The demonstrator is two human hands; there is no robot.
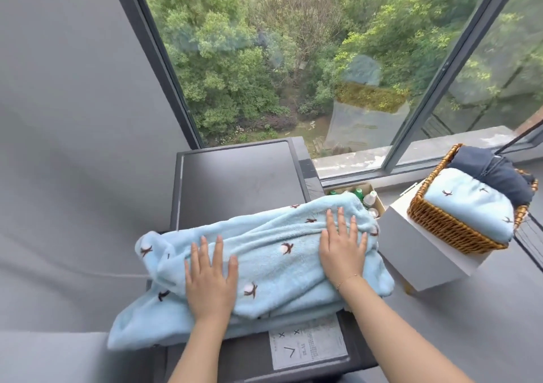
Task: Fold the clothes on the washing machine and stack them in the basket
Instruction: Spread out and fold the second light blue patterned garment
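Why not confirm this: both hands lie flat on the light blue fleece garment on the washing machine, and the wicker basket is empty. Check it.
Not empty. In the head view the wicker basket already holds a folded light blue fleece piece and a dark navy garment. The rest is right.

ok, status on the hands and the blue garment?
Left hand and right hand both flat, pressing blue fleece garment on washing machine. Garment half folded. Basket holds two folded pieces. Nothing in the way.

The fleece garment (pixel 264 265) is pale blue, dotted with white cotton bolls on dark brown stems, and lies on a dark grey washing machine (pixel 241 182). The wicker basket (pixel 446 227) is golden brown, holding a matching pale blue piece (pixel 470 203) and a navy one (pixel 493 171)
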